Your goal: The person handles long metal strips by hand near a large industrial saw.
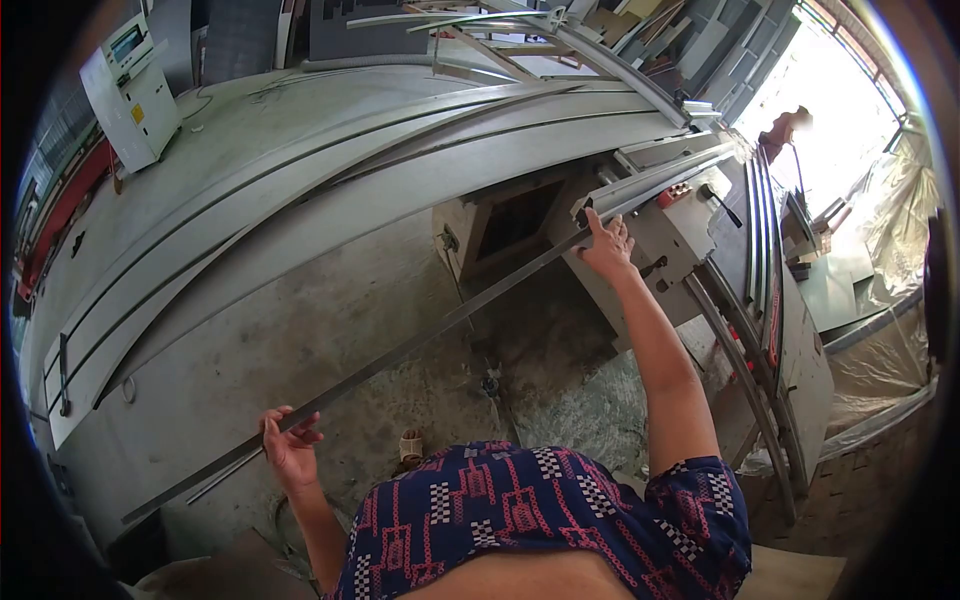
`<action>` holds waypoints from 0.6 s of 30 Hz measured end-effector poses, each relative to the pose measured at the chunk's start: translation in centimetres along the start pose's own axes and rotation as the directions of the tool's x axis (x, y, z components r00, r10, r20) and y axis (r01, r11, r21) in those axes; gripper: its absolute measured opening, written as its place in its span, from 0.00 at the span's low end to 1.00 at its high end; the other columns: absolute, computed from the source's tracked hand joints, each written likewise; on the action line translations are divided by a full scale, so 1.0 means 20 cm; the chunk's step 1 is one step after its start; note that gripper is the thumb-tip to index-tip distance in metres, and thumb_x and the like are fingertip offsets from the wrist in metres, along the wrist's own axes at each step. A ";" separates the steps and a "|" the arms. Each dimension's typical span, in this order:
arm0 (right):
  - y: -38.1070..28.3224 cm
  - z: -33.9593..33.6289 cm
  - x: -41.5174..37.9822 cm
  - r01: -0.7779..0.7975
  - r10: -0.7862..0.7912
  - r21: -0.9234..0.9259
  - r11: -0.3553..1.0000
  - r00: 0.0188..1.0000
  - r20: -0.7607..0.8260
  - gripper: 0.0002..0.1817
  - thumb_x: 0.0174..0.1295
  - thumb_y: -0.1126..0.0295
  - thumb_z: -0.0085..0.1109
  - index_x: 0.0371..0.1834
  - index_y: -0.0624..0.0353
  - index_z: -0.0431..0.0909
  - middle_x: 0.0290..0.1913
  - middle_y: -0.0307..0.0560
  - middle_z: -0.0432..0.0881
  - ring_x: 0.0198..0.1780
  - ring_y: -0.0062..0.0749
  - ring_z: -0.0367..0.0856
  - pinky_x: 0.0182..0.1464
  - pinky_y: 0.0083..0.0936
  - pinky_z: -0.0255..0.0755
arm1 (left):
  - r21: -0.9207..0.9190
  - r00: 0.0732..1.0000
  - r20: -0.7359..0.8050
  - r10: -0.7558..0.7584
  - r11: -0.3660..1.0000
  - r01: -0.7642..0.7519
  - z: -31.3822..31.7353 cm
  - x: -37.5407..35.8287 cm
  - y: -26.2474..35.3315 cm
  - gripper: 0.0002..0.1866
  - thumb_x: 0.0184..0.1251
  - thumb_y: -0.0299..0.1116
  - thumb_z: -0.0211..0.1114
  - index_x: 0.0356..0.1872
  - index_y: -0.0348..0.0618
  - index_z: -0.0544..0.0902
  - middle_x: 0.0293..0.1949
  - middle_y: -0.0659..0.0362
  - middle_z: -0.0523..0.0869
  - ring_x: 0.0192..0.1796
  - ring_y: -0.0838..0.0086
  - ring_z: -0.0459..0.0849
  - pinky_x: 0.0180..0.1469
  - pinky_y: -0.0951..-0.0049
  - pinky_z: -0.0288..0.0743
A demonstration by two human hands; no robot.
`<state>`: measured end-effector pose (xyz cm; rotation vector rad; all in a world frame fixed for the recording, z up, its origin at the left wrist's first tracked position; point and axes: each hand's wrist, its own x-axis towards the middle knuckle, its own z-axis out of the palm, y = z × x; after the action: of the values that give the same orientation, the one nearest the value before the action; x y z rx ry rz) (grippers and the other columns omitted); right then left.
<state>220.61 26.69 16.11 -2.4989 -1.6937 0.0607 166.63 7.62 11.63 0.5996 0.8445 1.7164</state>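
A long, narrow dark metal bar (440, 320) slants across in front of me, from the floor side at lower left up to the machine at upper right. My left hand (290, 455) is closed around its lower part, the fingers partly curled. Near the upper end, my right hand (608, 248) grips the bar with thumb and fingers, its fingertips right at the end of a silver metal rail (650, 180) on the machine. A thin rod (225, 475) shows below the bar beside my left hand.
Long flat metal strips (300, 190) lie along the large worktable (400, 200). A white control cabinet (135, 110) stands at far left. On the right, the machine (665, 230) carries a black lever (722, 205). Another person (785, 130) is by the bright doorway.
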 end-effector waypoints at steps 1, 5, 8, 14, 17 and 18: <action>-0.01 0.01 -0.02 0.006 -0.006 0.005 1.000 1.000 -0.019 0.47 0.48 0.51 0.68 0.72 0.37 0.52 0.71 0.71 0.47 0.73 0.64 0.44 0.67 0.58 0.45 | 0.008 1.000 -0.003 -0.001 1.000 0.001 0.03 0.00 -0.01 0.10 0.70 0.42 0.55 0.43 0.49 0.72 0.43 0.59 0.79 0.35 0.60 0.87 0.26 0.68 0.83; -0.08 0.03 -0.13 0.041 -0.040 0.015 0.999 0.995 -0.092 0.47 0.49 0.53 0.68 0.72 0.37 0.51 0.71 0.72 0.45 0.73 0.66 0.41 0.67 0.59 0.44 | -0.003 0.999 0.039 -0.021 1.000 0.021 0.15 0.00 -0.09 0.10 0.70 0.41 0.55 0.43 0.48 0.72 0.44 0.57 0.79 0.34 0.60 0.87 0.26 0.68 0.84; -0.11 0.05 -0.20 0.110 -0.104 0.043 0.993 0.985 -0.134 0.46 0.50 0.53 0.67 0.72 0.39 0.52 0.71 0.72 0.45 0.73 0.65 0.41 0.67 0.58 0.44 | -0.034 0.997 0.068 -0.024 0.999 0.026 0.19 0.03 -0.16 0.09 0.70 0.39 0.55 0.43 0.46 0.72 0.44 0.56 0.79 0.35 0.60 0.87 0.28 0.66 0.84; -0.16 0.05 -0.27 0.207 -0.188 0.096 0.974 0.966 -0.175 0.43 0.52 0.51 0.66 0.71 0.41 0.55 0.71 0.71 0.46 0.73 0.63 0.43 0.68 0.54 0.44 | -0.070 0.989 0.145 -0.023 0.997 0.033 0.32 0.09 -0.21 0.08 0.69 0.36 0.56 0.42 0.44 0.72 0.44 0.55 0.79 0.36 0.59 0.86 0.35 0.64 0.85; -0.18 0.05 -0.29 0.214 -0.196 0.084 0.973 0.963 -0.187 0.43 0.52 0.51 0.65 0.70 0.44 0.55 0.70 0.71 0.47 0.73 0.62 0.45 0.68 0.53 0.44 | -0.087 0.985 0.166 -0.048 0.994 0.063 0.37 0.12 -0.24 0.08 0.69 0.35 0.56 0.42 0.44 0.72 0.45 0.55 0.79 0.38 0.58 0.86 0.37 0.63 0.85; -0.19 0.05 -0.28 0.216 -0.197 0.079 0.973 0.960 -0.197 0.42 0.52 0.51 0.65 0.70 0.45 0.56 0.70 0.71 0.48 0.72 0.61 0.45 0.68 0.52 0.45 | -0.093 0.984 0.167 -0.058 0.993 0.075 0.37 0.13 -0.25 0.08 0.69 0.34 0.56 0.42 0.44 0.72 0.45 0.54 0.79 0.38 0.58 0.86 0.38 0.63 0.85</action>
<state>214.95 22.88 15.32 -2.1674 -1.8121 -0.1042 174.40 12.76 12.28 0.6293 0.6518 1.6143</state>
